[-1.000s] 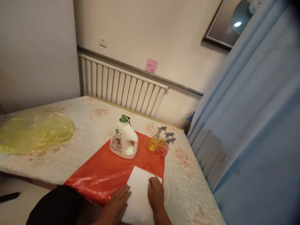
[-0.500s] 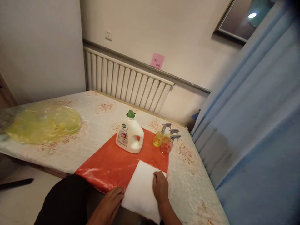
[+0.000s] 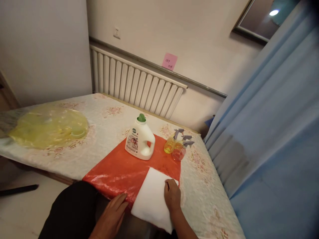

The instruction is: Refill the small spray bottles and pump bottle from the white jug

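A white cloth [image 3: 152, 199], or a thick paper sheet, lies flat over the front right part of a red plastic sheet [image 3: 112, 172]. My right hand [image 3: 172, 196] is closed at the cloth's right edge, its fingers curled against it; the fingertips are partly hidden. Fingers stretched out, my left hand [image 3: 112, 214] rests at the front edge of the red plastic, left of the cloth and apart from it. Behind the cloth stands a white detergent jug [image 3: 141, 142] with a green pouring spout [image 3: 142, 117]. Spray bottles with yellow liquid [image 3: 169, 145] and pink liquid [image 3: 178, 153] stand to its right.
A floral-covered bed or table [image 3: 104, 129] carries everything. On its left lies a crumpled yellow plastic bag [image 3: 50, 127]. A radiator [image 3: 134, 81] runs along the back wall, with a pink note [image 3: 169, 61] above. A blue curtain [image 3: 269, 126] hangs at the right.
The view has shifted slightly. My left hand has drawn a little left, off the cloth's edge. My right hand stays at the cloth's right side.
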Available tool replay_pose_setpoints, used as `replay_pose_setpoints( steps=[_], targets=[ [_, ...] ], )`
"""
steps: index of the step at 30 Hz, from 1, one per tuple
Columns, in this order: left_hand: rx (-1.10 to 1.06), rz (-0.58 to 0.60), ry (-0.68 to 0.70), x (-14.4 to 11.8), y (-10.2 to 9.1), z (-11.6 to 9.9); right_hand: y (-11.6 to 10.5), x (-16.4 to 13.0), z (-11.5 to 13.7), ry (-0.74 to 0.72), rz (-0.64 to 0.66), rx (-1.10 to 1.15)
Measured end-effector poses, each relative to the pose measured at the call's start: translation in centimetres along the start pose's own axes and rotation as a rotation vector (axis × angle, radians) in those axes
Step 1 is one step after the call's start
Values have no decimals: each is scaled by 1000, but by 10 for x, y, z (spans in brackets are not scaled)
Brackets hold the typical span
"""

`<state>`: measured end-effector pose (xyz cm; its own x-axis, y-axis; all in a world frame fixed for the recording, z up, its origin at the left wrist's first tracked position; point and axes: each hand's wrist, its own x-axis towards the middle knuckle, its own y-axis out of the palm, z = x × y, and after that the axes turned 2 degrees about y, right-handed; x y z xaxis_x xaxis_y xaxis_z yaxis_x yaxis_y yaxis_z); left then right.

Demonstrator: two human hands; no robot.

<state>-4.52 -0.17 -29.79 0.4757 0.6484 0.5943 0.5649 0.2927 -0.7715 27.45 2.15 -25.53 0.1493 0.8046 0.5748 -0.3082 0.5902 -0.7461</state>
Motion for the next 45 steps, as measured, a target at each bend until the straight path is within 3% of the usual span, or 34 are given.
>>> replay_pose_setpoints(
  steps=[12,17,23,25,29,31,35,45],
  targets=[
    [-45,18,26,2,-20,-16,-3,0,2,16,12,-3],
    [-171,151,-91,-5,-19,-20,-5,0,2,28,23,-2],
    [-346,147,-221,-2,-20,-19,-4,0,1,18,24,-2],
    [-557,165,-372,1,-18,-19,-4,0,0,16,22,-3],
    [-1027,232,-1017,7,-6,-15,-3,0,0,15,23,-5],
    [-1110,245,-1206,9,-2,-12,-3,0,0,16,25,-6],
    [-1278,171,-1337,12,-7,-8,-4,0,0,17,29,-7],
    [-1523,-12,-1444,19,-15,-9,-7,-1,3,33,33,-3]
  ],
)
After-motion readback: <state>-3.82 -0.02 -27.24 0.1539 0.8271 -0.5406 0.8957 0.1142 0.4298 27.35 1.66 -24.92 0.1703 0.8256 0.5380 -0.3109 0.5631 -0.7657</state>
